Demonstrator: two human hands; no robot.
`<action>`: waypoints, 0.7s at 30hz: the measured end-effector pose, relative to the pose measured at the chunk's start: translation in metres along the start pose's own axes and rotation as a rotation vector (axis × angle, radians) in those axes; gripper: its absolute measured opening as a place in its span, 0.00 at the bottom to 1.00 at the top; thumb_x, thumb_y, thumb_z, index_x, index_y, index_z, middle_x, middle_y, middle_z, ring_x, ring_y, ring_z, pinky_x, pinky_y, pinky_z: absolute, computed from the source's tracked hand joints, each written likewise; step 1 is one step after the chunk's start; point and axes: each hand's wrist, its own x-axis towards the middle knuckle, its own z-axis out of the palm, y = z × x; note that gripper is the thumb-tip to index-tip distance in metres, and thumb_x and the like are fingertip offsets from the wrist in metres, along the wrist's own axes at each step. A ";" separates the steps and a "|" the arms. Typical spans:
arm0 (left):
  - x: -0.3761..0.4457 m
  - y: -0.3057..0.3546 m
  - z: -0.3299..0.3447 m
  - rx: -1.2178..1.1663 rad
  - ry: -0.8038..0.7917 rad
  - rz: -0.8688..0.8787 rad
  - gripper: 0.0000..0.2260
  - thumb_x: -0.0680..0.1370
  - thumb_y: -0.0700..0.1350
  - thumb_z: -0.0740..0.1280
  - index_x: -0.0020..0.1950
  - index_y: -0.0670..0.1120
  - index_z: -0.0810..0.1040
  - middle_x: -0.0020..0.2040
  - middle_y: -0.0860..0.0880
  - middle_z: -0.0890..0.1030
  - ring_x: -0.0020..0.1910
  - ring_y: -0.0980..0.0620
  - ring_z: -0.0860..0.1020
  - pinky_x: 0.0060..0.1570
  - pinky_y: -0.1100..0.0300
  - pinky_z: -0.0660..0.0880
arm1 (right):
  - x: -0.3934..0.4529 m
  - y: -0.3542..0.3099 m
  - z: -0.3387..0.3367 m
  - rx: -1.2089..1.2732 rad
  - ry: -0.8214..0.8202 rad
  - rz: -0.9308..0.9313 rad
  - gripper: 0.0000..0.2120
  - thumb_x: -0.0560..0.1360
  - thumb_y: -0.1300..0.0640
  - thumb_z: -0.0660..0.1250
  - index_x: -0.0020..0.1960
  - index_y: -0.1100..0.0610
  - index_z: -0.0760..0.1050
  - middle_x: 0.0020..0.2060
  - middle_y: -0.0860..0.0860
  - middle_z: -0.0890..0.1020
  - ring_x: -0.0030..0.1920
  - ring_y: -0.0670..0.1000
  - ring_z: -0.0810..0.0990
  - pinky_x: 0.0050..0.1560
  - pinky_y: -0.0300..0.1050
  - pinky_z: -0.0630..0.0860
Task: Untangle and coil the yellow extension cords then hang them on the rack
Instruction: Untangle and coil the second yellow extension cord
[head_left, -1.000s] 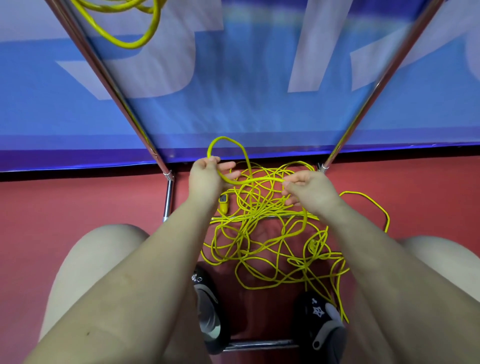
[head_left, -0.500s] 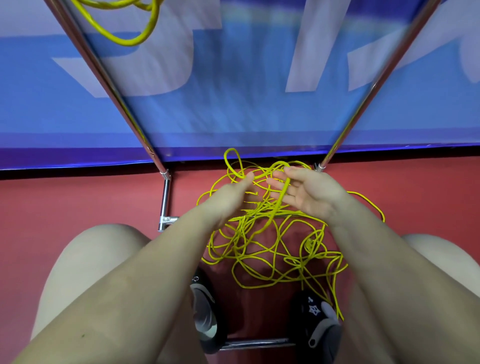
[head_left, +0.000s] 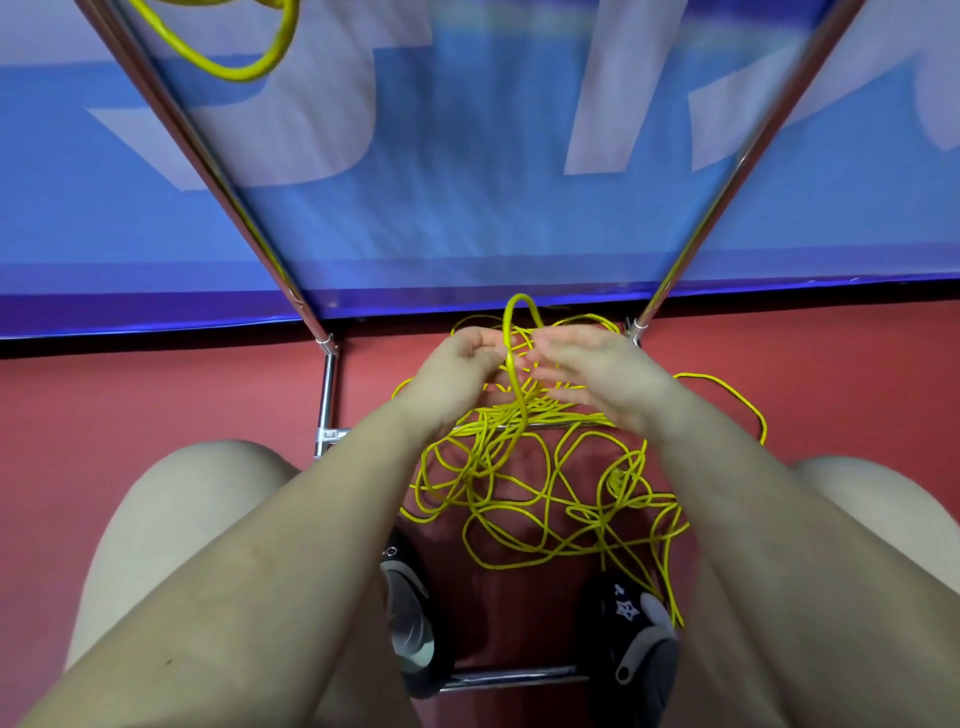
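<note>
Fingers (head_left: 480, 345) of my left hand (head_left: 457, 374) pinch a cord (head_left: 519, 415) loop; right hand (head_left: 597, 374) relaxed beside it. I'd draw slack gently above the tangle (head_left: 545, 499), never yanking.

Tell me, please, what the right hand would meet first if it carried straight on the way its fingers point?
Probably the upright loop of yellow cord between the hands: the right hand points left toward it, with the left hand just beyond. Depth is unclear.

Yellow cord (head_left: 540, 499) tangled on floor btwn rack (head_left: 208, 150) legs; 2nd cord (head_left: 244, 67) hung up top.
</note>
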 end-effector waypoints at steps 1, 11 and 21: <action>0.001 0.003 -0.001 -0.062 0.025 -0.009 0.09 0.82 0.37 0.55 0.47 0.46 0.71 0.39 0.49 0.78 0.32 0.59 0.78 0.34 0.64 0.78 | -0.001 0.004 0.003 -0.166 -0.022 -0.018 0.13 0.78 0.54 0.63 0.61 0.56 0.73 0.52 0.52 0.79 0.55 0.50 0.78 0.56 0.48 0.73; 0.010 0.011 -0.015 -0.509 0.156 -0.042 0.05 0.82 0.39 0.57 0.55 0.42 0.71 0.47 0.46 0.79 0.44 0.52 0.80 0.39 0.61 0.81 | 0.004 0.018 0.010 -0.448 -0.024 -0.258 0.05 0.75 0.62 0.67 0.48 0.55 0.71 0.39 0.56 0.80 0.40 0.55 0.81 0.46 0.48 0.77; 0.000 -0.008 -0.002 0.252 -0.167 0.007 0.05 0.81 0.39 0.60 0.54 0.43 0.75 0.41 0.51 0.80 0.34 0.62 0.75 0.33 0.72 0.68 | 0.005 -0.001 -0.010 0.404 0.271 -0.102 0.04 0.79 0.55 0.62 0.47 0.55 0.73 0.43 0.50 0.81 0.32 0.44 0.83 0.34 0.36 0.78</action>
